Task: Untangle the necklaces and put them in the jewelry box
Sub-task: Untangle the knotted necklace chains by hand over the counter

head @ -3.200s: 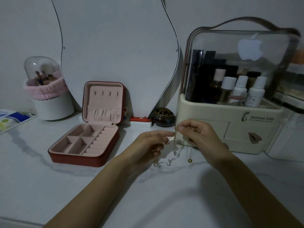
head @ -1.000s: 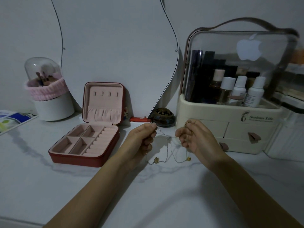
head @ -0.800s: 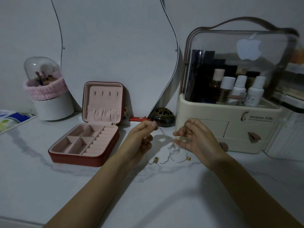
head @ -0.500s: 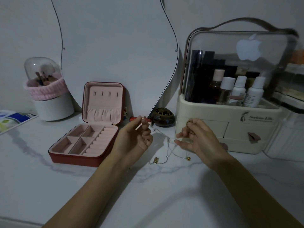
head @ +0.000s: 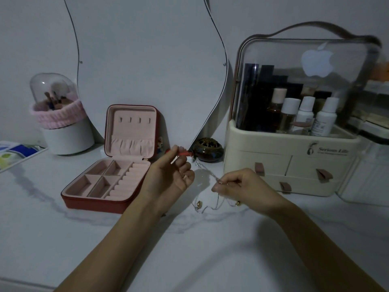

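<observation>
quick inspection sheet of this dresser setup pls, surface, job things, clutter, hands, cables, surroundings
surface: white marbled top, dim light.
job's things: thin necklaces strung between both hands, ends with gold beads trailing on the top; red jewelry box open at left, pink compartments bare.
clutter: brush holder with a pink band, dark round jar, cream cosmetics organizer, papers at far left.
hands: left hand raised, pinch grip on a chain; right hand pinching the chains lower.
cables: nothing seen.
surroundings: curvy mirror against a plain wall.
</observation>
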